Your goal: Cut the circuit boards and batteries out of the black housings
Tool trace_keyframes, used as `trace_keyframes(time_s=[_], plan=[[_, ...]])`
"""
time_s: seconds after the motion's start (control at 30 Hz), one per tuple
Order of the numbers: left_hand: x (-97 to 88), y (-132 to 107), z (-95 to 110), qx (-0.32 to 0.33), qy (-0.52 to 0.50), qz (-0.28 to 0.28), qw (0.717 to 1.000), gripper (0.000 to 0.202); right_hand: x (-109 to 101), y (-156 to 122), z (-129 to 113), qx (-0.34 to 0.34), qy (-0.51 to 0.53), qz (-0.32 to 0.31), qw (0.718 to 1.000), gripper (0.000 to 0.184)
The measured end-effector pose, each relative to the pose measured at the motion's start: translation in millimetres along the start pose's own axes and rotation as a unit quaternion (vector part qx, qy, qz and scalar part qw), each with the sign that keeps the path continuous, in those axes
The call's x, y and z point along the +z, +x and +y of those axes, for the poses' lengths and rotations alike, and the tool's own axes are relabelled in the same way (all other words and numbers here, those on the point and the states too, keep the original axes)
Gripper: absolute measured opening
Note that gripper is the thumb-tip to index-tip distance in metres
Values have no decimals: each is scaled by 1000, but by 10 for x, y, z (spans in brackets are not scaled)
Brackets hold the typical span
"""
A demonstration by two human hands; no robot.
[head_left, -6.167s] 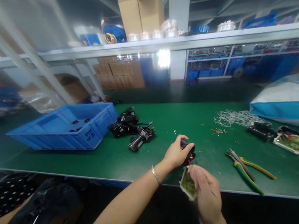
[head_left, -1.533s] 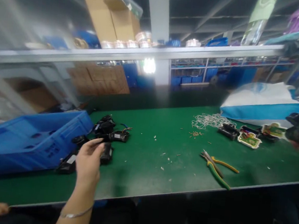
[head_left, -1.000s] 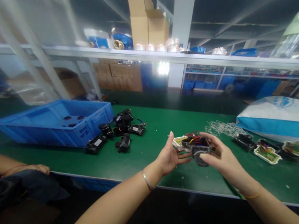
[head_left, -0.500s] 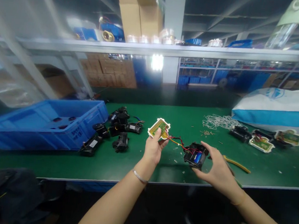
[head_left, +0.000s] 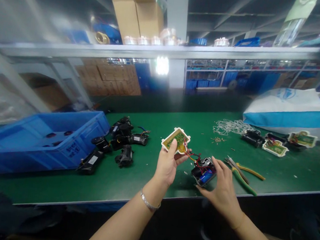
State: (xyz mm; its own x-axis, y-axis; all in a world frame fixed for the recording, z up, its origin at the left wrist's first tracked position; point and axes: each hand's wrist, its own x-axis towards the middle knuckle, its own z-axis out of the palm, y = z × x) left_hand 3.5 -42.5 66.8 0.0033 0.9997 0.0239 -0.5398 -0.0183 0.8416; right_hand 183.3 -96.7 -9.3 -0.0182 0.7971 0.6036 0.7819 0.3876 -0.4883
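My left hand (head_left: 170,163) is closed on a white-rimmed circuit board cover (head_left: 175,140), its thumb lying over the board. Red, black and yellow wires (head_left: 192,155) run from the board into a black plastic housing (head_left: 203,171) with a blue part inside. Fingers and thumb of my right hand (head_left: 223,184) grip the housing by its right and lower edges, just above the front of the green table (head_left: 154,186). To the right of that hand lie pliers (head_left: 241,174) with one green and one yellow handle, jaws pointing away.
Left stands a blue bin (head_left: 92,129), with several black housings (head_left: 125,156) beside it. At the right are more opened housings with boards (head_left: 275,147), white ties (head_left: 228,127), small screws (head_left: 218,140) and a white-and-blue bag (head_left: 288,111). A shelf (head_left: 143,52) crosses above the table.
The housing in my right hand has come closer to the board and tilted, showing more of its blue part. The pliers now show more fully. The view has shifted slightly right.
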Motion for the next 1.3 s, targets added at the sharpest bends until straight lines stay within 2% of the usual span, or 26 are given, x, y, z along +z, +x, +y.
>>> trace_keyframes(time_s=[0.2,0.3,0.37,0.43,0.5,0.57,0.6,0.63,0.67,0.77,0.8,0.83,0.87,0.9,1.0,1.17,1.23,1.3], plan=[[101,-5,-5,-8,6,-26,1000,40,113,-185,-240,11,71,-86,994,96],[129,-11,24,-6,28,-37,999,41,72,-186,-283,19,133,-135,982,88],[152,-35,53,-1,45,-45,998,42,26,-157,-260,74,200,-161,964,66],[186,-76,85,6,56,-59,997,42,-1,-115,-201,170,278,-150,934,42],[226,-124,113,17,53,-83,995,40,9,-72,-132,258,341,-97,899,37],[259,-167,127,19,44,-106,993,38,44,-42,-88,308,397,-61,862,39],[270,-183,129,13,42,-113,993,38,64,-34,-83,328,435,-69,836,39],[278,-194,127,4,42,-118,992,38,80,-32,-90,349,483,-98,797,42],[282,-202,122,-5,45,-122,992,39,94,-35,-105,369,538,-145,743,46],[288,-206,101,-24,53,-128,990,43,131,-76,-169,406,667,-290,553,59],[291,-204,95,-26,52,-128,990,43,149,-100,-183,407,687,-313,514,59],[294,-200,91,-26,52,-128,990,43,171,-127,-190,407,698,-318,496,58],[296,-195,88,-23,50,-127,990,43,196,-157,-190,405,703,-308,497,54],[295,-189,87,-20,49,-125,991,44,219,-186,-183,402,701,-288,514,49],[262,-153,93,-3,45,-104,994,44,246,-237,-130,365,677,-226,598,39],[93,-16,85,14,69,-26,997,46,125,-146,39,287,624,-160,709,59],[1,61,48,7,94,-12,995,46,76,-91,131,261,559,-117,778,65],[-106,149,-14,-12,147,3,989,47,38,-53,223,221,451,-56,863,66]])
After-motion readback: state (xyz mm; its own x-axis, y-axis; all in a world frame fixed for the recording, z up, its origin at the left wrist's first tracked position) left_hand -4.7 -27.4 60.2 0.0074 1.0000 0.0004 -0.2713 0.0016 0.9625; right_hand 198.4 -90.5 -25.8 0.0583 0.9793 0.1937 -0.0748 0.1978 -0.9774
